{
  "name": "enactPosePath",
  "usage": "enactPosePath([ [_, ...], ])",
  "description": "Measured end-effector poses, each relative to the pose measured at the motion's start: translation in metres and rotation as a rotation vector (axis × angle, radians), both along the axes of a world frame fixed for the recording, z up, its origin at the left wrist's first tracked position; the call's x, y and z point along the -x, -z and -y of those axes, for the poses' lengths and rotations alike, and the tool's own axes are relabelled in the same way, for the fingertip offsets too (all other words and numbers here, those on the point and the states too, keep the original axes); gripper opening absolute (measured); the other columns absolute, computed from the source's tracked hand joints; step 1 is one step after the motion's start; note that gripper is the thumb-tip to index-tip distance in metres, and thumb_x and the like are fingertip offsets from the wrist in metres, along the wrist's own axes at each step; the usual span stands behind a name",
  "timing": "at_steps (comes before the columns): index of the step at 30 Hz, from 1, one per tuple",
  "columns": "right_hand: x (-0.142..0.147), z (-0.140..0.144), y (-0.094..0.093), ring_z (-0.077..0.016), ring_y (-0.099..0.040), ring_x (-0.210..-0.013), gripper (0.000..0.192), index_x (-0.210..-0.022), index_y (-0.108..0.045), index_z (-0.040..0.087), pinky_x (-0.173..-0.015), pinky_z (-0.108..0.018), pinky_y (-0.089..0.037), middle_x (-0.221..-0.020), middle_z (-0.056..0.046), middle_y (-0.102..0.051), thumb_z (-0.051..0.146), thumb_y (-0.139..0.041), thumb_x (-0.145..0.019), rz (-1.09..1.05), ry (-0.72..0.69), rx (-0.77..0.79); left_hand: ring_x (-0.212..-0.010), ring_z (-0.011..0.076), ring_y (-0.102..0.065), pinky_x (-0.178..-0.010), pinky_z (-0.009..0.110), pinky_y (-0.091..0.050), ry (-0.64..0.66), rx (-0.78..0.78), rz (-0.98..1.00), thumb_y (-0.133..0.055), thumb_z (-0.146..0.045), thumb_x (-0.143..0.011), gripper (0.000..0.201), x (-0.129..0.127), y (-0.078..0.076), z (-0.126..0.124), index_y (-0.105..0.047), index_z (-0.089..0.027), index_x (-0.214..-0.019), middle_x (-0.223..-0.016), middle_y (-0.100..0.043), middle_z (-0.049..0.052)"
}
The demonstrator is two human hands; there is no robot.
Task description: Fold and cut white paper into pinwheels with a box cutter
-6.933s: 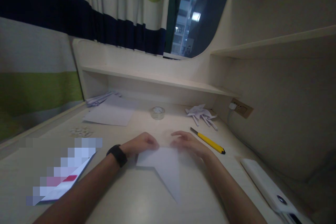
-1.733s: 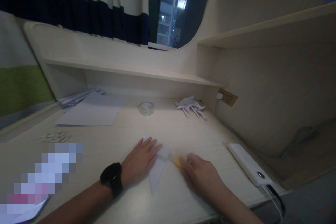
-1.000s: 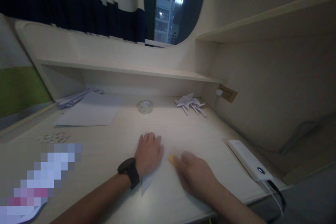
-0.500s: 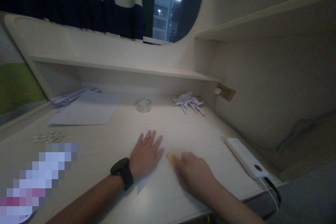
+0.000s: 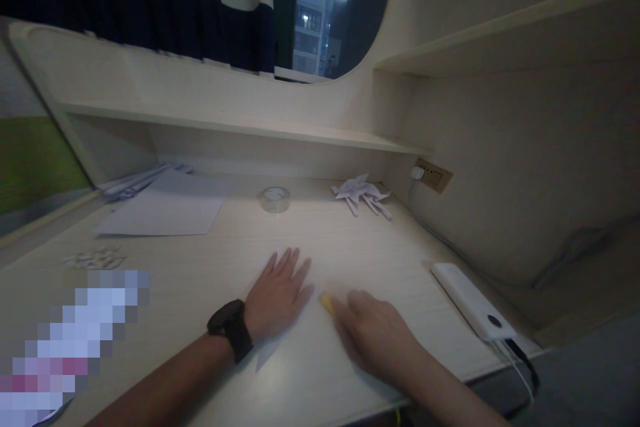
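My left hand (image 5: 277, 293), with a black watch on the wrist, lies flat with fingers spread on a folded white paper (image 5: 273, 355) at the desk's near middle. The hand covers most of the paper; only its pointed lower tip shows. My right hand (image 5: 375, 337) is closed around a yellow utility knife (image 5: 327, 302), whose yellow end pokes out beside the paper and close to my left fingers. The blade is hidden.
On the pale wooden desk (image 5: 350, 240) lie a white sheet (image 5: 163, 212) at back left, a tape roll (image 5: 275, 199), folded paper pieces (image 5: 363, 195) at back right, small scraps (image 5: 95, 258) at left and a white power bank (image 5: 473, 301) with cable at right.
Earlier both hands creased the paper and the knife lay on the desk at the right. Now my right hand holds the knife and my left hand lies spread flat on the paper.
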State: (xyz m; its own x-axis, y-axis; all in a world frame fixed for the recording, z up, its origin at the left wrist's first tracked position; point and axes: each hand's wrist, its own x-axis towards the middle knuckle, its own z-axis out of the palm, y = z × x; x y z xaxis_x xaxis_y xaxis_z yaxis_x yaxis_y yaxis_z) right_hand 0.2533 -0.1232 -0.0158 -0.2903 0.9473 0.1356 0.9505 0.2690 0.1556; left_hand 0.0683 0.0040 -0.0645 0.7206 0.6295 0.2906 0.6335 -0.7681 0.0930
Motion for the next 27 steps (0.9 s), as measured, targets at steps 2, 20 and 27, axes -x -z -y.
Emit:
enactPosePath([
  [2, 0.0007, -0.0010, 0.0000, -0.0167, -0.055, -0.072, 0.030, -0.119, -0.050, 0.021, -0.055, -0.025, -0.034, -0.085, -0.006, -0.059, 0.021, -0.045, -0.090, 0.001, -0.006, -0.002, -0.137, 0.0306, -0.025, -0.110, 0.051, -0.016, 0.003, 0.006, 0.000, -0.025, -0.049, -0.095, 0.055, 0.0000, -0.0002, 0.0001, -0.039, -0.018, -0.139, -0.148, -0.033, 0.015],
  [20, 0.0072, 0.0034, 0.0080, -0.0172, -0.054, -0.072, 0.030, -0.117, -0.051, 0.019, -0.055, -0.026, -0.033, -0.085, -0.007, -0.057, 0.020, -0.046, -0.088, -0.017, 0.051, 0.006, -0.137, 0.0298, -0.024, -0.112, 0.048, -0.016, -0.019, -0.050, -0.075, -0.020, -0.048, -0.095, 0.065, -0.0019, 0.0013, 0.0007, -0.035, -0.003, -0.139, -0.147, -0.031, 0.021],
  [27, 0.0074, 0.0049, 0.0071, -0.0168, -0.054, -0.071, 0.030, -0.117, -0.051, 0.020, -0.056, -0.025, -0.034, -0.085, -0.007, -0.058, 0.021, -0.045, -0.088, -0.036, 0.060, 0.019, -0.137, 0.0291, -0.024, -0.112, 0.048, -0.016, -0.009, -0.052, -0.069, -0.020, -0.048, -0.095, 0.064, -0.0008, 0.0003, 0.0013, -0.037, -0.003, -0.138, -0.146, -0.032, 0.020],
])
